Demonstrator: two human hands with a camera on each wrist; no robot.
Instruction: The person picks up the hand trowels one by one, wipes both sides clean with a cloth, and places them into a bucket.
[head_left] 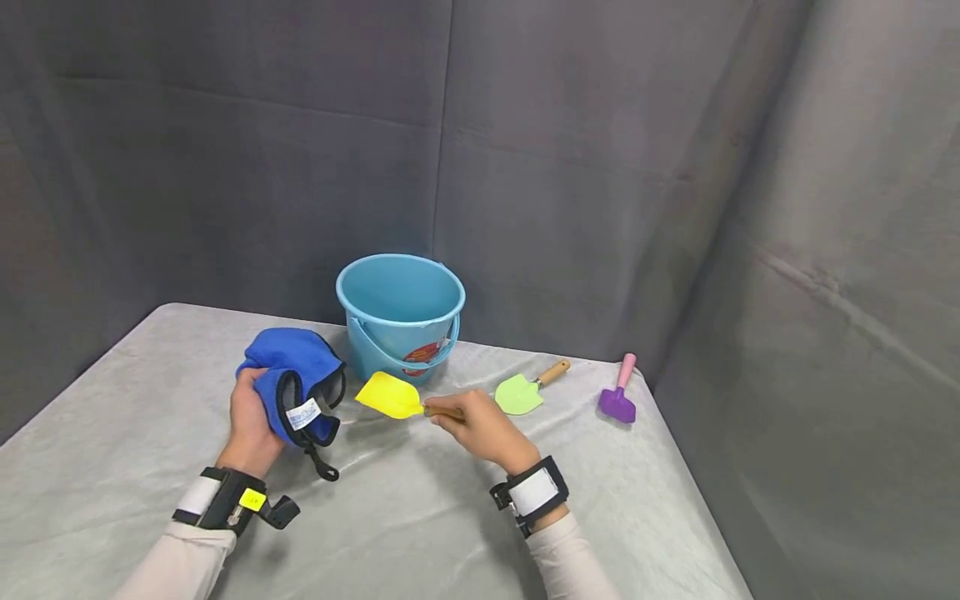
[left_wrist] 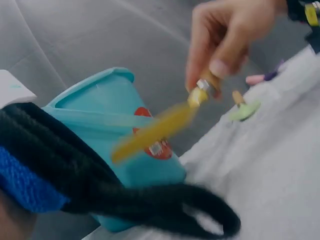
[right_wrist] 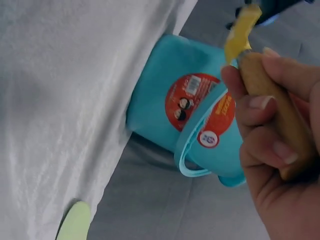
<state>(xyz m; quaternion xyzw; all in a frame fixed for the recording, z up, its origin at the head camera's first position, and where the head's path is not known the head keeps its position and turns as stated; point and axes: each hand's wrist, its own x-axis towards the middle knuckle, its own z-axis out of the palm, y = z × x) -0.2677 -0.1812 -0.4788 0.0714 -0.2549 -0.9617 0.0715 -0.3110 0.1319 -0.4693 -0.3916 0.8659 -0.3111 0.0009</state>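
My left hand (head_left: 251,421) grips a blue cloth pouch (head_left: 296,362) with black edging, a white label and a black loop hanging down. The pouch's mouth faces right, towards the trowel. In my right hand (head_left: 486,427) is a yellow toy trowel (head_left: 390,395), held by its wooden handle (right_wrist: 272,100). Its yellow blade points left and stands a short way from the pouch, in front of the bucket. The left wrist view shows the blade (left_wrist: 157,131) blurred, with the black loop (left_wrist: 200,210) below it.
A light blue bucket (head_left: 401,321) with a red sticker stands at the table's back edge. To its right lie a green trowel (head_left: 517,394) with a wooden handle and a purple toy shovel (head_left: 618,406) with a pink handle. Grey curtains (head_left: 570,167) hang behind the cloth-covered table (head_left: 390,517).
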